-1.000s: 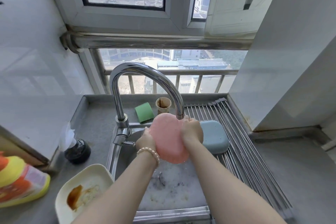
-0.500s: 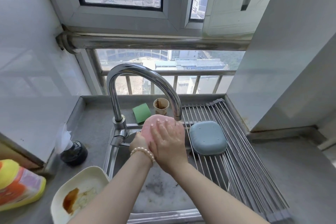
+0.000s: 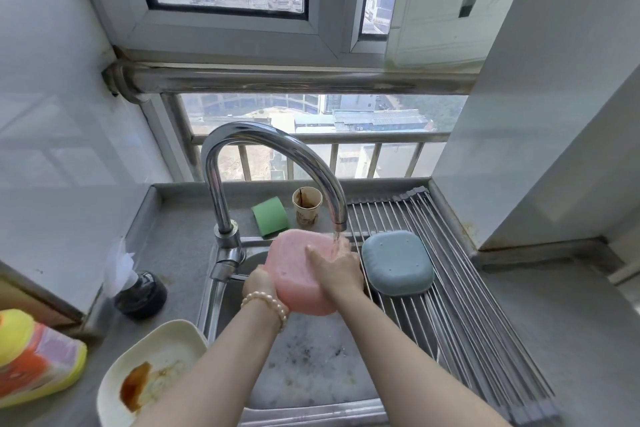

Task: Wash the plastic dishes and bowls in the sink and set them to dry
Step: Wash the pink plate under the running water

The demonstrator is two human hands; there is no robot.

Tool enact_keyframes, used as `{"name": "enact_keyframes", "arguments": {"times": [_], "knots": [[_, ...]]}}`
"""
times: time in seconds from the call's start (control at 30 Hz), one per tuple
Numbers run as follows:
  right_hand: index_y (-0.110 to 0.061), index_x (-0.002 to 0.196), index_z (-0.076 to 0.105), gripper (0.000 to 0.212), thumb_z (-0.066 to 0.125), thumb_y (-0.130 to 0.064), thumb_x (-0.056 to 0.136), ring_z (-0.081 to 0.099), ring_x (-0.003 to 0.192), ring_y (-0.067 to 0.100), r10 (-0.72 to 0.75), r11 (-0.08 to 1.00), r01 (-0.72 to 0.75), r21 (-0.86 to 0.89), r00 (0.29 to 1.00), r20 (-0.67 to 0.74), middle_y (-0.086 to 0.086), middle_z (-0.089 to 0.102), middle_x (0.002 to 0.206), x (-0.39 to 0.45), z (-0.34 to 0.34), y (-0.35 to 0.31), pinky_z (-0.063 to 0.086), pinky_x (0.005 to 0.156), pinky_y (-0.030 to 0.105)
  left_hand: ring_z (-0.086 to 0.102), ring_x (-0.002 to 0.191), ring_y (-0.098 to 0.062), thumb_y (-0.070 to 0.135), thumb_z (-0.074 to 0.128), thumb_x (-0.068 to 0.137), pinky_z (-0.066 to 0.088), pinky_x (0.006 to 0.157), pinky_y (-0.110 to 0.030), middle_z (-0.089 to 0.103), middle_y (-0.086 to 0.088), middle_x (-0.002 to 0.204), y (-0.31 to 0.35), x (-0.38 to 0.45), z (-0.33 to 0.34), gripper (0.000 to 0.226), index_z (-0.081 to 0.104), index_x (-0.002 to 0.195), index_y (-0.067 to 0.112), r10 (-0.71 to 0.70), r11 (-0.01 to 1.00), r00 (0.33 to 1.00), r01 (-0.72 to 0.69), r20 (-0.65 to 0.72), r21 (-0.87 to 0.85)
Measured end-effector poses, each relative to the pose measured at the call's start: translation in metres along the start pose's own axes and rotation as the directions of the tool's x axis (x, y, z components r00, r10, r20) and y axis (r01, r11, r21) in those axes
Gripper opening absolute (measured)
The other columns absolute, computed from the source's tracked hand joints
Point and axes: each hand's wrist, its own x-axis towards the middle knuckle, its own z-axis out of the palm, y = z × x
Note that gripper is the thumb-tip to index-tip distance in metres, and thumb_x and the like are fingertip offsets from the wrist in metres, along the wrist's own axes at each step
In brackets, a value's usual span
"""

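Pink bowl is held bottom-up under tap stream: left hand grips its lower-left edge, right hand is pressed flat on its base. No legible writing seen.

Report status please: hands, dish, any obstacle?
Left hand grips pink dish; right hand flat on it, under running faucet. Blue dish upside down on rack. No obstacle.

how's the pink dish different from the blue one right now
The pink dish is held over the sink by the left hand, with the right hand on it under running water; the blue dish lies untouched, upside down, on the drying rack. The pink dish is tilted, the blue dish lies flat. Both are rounded-square plastic dishes showing their undersides.
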Motion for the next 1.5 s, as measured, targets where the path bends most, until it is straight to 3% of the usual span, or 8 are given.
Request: {"name": "enact_keyframes", "arguments": {"times": [0.1, 0.23, 0.47, 0.63, 0.93, 1.17, 1.3, 1.5], "knots": [[-0.006, 0.123, 0.050, 0.083, 0.057, -0.072, 0.073, 0.058, 0.111, 0.030, 0.159, 0.955, -0.155, 0.253, 0.987, 0.004, 0.012, 0.060, 0.119, 0.009, 0.000, -0.004, 0.046, 0.098, 0.041, 0.060, 0.086, -0.026, 0.031, 0.062, 0.068, 0.051, 0.084, -0.040, 0.067, -0.012, 0.112, 0.003, 0.002, -0.003, 0.046, 0.064, 0.105, 0.004, -0.021, 0.997, 1.000, 0.023, 0.020, -0.072], [-0.005, 0.097, 0.060, 0.049, 0.048, -0.053, 0.089, 0.062, 0.084, 0.029, 0.372, 0.701, -0.335, 0.630, 0.925, 0.078, 0.010, 0.064, 0.095, 0.020, 0.006, 0.009, 0.053, 0.070, 0.035, 0.058, 0.095, -0.032, 0.038, 0.056, 0.091, 0.044, 0.083, -0.034, 0.062, -0.014, 0.102, 0.014, -0.032, -0.002, 0.045, 0.063, 0.103, -0.005, 0.237, 0.942, 0.971, -0.220, -0.039, 0.253], [0.001, 0.117, 0.060, 0.033, 0.038, -0.018, 0.101, 0.058, 0.090, 0.026, 0.232, 0.911, -0.176, 0.373, 0.966, -0.112, 0.016, 0.063, 0.105, 0.016, -0.016, 0.015, 0.043, 0.072, 0.026, 0.043, 0.122, -0.030, 0.085, 0.043, 0.069, 0.040, 0.095, -0.038, 0.041, -0.009, 0.135, -0.019, -0.055, -0.002, 0.101, 0.025, 0.146, 0.023, 0.507, 0.286, 0.787, -0.537, 0.350, 0.794], [0.005, 0.109, 0.064, 0.041, 0.031, -0.020, 0.104, 0.058, 0.103, 0.029, 0.095, 0.974, -0.040, 0.225, 0.966, -0.239, 0.022, 0.064, 0.114, 0.001, -0.018, 0.014, 0.033, 0.073, 0.024, 0.036, 0.127, -0.032, 0.089, 0.026, 0.067, 0.037, 0.101, -0.041, 0.030, -0.008, 0.145, -0.017, -0.061, 0.018, 0.090, 0.025, 0.145, 0.044, 0.499, 0.101, 0.731, -0.583, 0.466, 0.806], [-0.003, 0.090, 0.067, 0.041, 0.034, -0.025, 0.099, 0.060, 0.091, 0.030, -0.100, 0.982, 0.144, 0.120, 0.944, -0.313, 0.016, 0.069, 0.092, -0.012, -0.010, 0.016, 0.040, 0.076, 0.034, 0.057, 0.103, -0.028, 0.050, 0.061, 0.081, 0.045, 0.092, -0.033, 0.064, -0.009, 0.117, 0.020, -0.042, 0.044, 0.050, 0.065, 0.111, 0.011, 0.177, 0.585, 0.917, -0.390, 0.358, 0.711], [-0.008, 0.076, 0.061, 0.040, 0.035, -0.023, 0.102, 0.053, 0.079, 0.025, 0.015, 0.973, 0.044, 0.228, 0.967, -0.254, 0.005, 0.059, 0.073, -0.007, -0.015, 0.015, 0.033, 0.066, 0.028, 0.053, 0.075, -0.022, 0.036, 0.054, 0.095, 0.043, 0.075, -0.030, 0.062, -0.005, 0.075, 0.027, -0.036, 0.030, 0.038, 0.054, 0.063, 0.017, 0.343, 0.541, 0.863, -0.505, 0.371, 0.673], [0.004, 0.104, 0.068, 0.039, 0.037, -0.019, 0.102, 0.060, 0.105, 0.034, 0.071, 0.957, 0.007, 0.289, 0.963, -0.259, 0.021, 0.067, 0.107, -0.005, -0.013, 0.017, 0.043, 0.087, 0.034, 0.051, 0.108, -0.028, 0.080, 0.041, 0.074, 0.044, 0.094, -0.042, 0.057, -0.004, 0.112, 0.009, -0.050, 0.030, 0.065, 0.060, 0.101, 0.025, 0.426, 0.104, 0.755, -0.589, 0.499, 0.802], [0.004, 0.094, 0.069, 0.039, 0.038, -0.017, 0.102, 0.060, 0.098, 0.032, 0.034, 0.950, 0.061, 0.308, 0.956, -0.293, 0.021, 0.068, 0.100, -0.009, -0.012, 0.020, 0.036, 0.074, 0.029, 0.062, 0.093, -0.026, 0.070, 0.059, 0.072, 0.050, 0.087, -0.035, 0.068, -0.007, 0.094, 0.023, -0.042, 0.036, 0.050, 0.062, 0.078, 0.021, 0.244, 0.344, 0.840, -0.542, 0.485, 0.767]]}}
